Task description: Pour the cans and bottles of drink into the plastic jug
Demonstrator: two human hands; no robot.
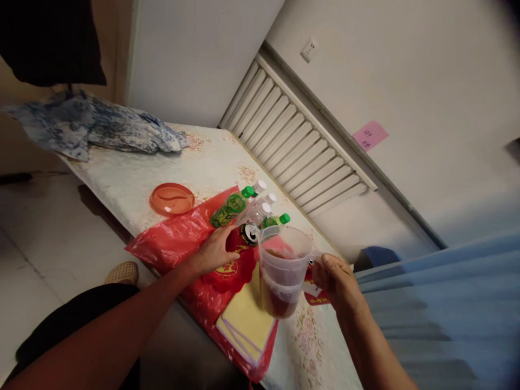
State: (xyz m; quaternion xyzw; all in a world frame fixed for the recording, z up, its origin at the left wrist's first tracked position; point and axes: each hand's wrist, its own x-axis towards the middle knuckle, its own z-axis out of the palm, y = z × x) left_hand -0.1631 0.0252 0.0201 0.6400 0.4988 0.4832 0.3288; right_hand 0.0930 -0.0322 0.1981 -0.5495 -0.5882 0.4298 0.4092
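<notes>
I've got the tabletop (211,162) slanting through mid-frame, the jug (284,273) just right of centre, left of my right grip (335,279) that's clutching its handle (315,254), and a red can (240,238) near centre, wrapped in my left grip (217,252).

Home, by look of it: radiator (293,132), flowered tablecloth (215,165) (rather homely), blue curtain (426,314).
</notes>
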